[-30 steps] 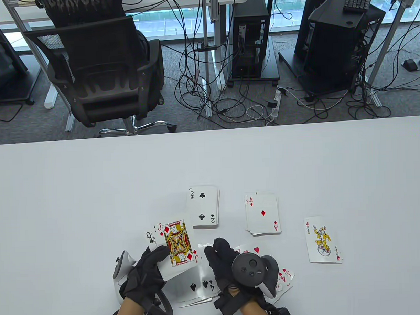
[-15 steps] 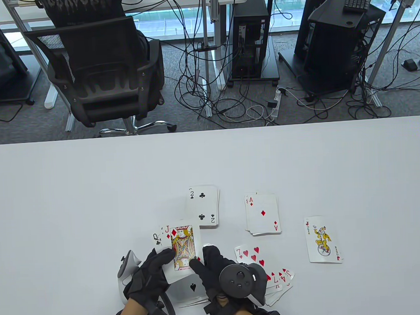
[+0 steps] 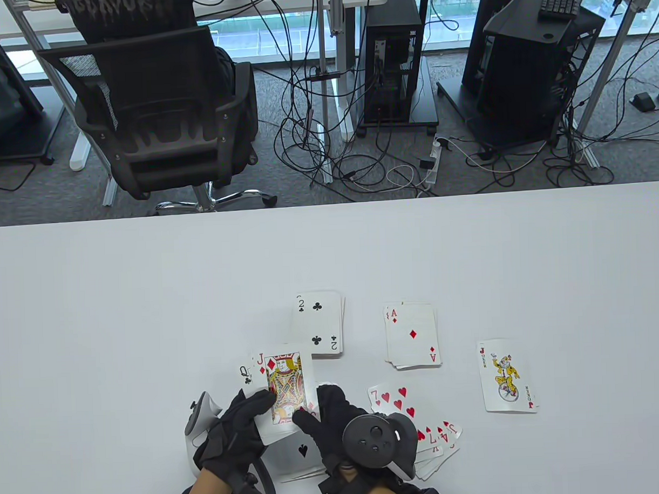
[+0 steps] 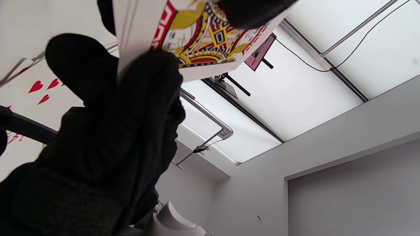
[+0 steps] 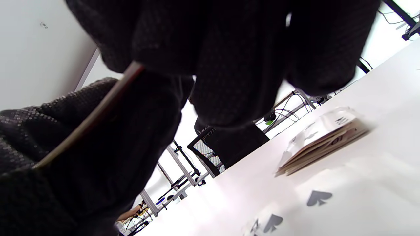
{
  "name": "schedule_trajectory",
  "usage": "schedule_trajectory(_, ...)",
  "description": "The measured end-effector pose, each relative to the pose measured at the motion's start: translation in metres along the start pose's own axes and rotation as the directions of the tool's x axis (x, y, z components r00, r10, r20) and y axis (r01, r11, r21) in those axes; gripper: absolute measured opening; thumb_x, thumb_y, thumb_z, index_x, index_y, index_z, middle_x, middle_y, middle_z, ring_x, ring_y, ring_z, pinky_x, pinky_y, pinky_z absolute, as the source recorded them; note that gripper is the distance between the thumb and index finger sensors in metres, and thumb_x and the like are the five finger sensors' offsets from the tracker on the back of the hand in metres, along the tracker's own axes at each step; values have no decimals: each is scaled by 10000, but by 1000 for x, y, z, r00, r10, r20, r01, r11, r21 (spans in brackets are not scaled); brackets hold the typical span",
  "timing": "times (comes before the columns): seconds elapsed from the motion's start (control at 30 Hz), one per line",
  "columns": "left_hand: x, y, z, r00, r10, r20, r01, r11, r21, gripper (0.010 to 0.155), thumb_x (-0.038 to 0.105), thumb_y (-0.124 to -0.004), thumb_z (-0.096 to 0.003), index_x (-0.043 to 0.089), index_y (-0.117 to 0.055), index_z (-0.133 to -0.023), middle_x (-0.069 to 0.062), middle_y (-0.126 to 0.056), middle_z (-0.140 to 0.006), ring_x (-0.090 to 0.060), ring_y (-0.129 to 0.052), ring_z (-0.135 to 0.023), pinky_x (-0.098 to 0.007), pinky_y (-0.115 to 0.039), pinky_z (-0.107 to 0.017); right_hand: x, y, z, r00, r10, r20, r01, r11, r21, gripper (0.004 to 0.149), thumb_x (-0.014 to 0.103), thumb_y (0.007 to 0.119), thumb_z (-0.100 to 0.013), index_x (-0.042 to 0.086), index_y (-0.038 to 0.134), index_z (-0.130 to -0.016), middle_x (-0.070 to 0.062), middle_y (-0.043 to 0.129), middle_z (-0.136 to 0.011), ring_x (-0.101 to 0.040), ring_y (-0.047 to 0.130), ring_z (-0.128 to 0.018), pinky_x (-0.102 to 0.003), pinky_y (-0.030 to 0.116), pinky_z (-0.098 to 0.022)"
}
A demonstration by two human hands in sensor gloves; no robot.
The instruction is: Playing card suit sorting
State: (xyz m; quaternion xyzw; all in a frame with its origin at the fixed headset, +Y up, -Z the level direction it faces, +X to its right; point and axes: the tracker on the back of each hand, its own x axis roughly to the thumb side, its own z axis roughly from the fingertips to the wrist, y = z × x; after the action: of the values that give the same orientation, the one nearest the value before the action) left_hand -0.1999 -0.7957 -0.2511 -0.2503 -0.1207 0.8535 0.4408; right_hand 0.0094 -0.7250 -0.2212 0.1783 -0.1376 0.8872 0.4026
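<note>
Now left hand (image 3: 233, 431) grips the small fan of cards, right hand (image 3: 327, 420) pinches the jack of diamonds (image 3: 284, 386) off it; next, drop onto diamond pile (image 3: 412, 335).

On the bench (image 3: 147, 296) the clubs pile (image 3: 318, 324) lies left of the diamonds pile (image 3: 412, 335); the joker (image 3: 507, 376) lies right of and slightly nearer than the diamonds pile; the hearts spread (image 3: 422, 422) lies in front of the diamonds pile, right of the right hand (image 3: 341, 425); the spades cards (image 3: 301, 453) lie at the near edge between the hands; the left hand (image 3: 236, 431) sits left of them, with the held stack (image 3: 283, 389) above, in front of the clubs pile.
</note>
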Motion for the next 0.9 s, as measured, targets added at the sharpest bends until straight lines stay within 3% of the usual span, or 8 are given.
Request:
schedule_trajectory(0.13,-1,-1,-1,1000,19,1,-19,1000,-13,477,373,-616,-632,308,-439,-1070,36,-605,-1080,-211,-775,-935,-429,-665,-709,-4,-3,-1,997,-66,-26,66,998,-17,418,230,704,-525,-145,693,-711,-33,915,-366,-226,996,-248,-462,867,-323)
schedule_trajectory(0.47,0,1,0,1000,-1,-9,1,1000,4,470,351,-621,-627,308,-455,-1064,38,-617,-1074,-210,-780,-930,-426,-669,-707,-25,-16,-6,996,-27,-86,19,995,-96,386,187,663,-528,-148,735,-706,-55,939,-362,-257,1006,-252,-476,864,-324)
schedule_trajectory(0.9,1,-1,0,999,45,9,-45,999,11,473,358,-619,-628,308,-445,-1066,42,-613,-1075,-206,-781,-930,-423,-672,-706,-68,-73,-18,951,-201,-236,128,948,-292,386,187,677,-530,-149,754,-703,-47,934,-334,-234,993,-204,-465,866,-311)
